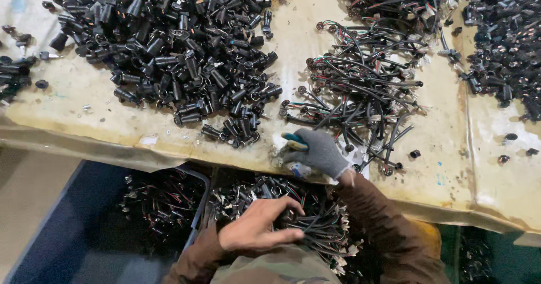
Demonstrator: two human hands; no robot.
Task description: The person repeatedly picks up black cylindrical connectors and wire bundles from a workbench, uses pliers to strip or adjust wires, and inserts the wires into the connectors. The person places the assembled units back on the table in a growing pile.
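The left hand (256, 227), bare, curls loosely over wired parts (315, 225) in the bin at 6 o'clock. The gloved right hand (315, 151) is closed around blue-handled pliers (295, 142) at the desk (107, 120) edge.

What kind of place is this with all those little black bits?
Probably a small factory or assembly workshop. A worn table is heaped with black plastic connectors and wire bundles, and the gloved right hand grips a tool while the left hand sorts more wires.

Brown sleeves, a grey knit glove on the right grip (316, 151) (left (256, 227) bare).
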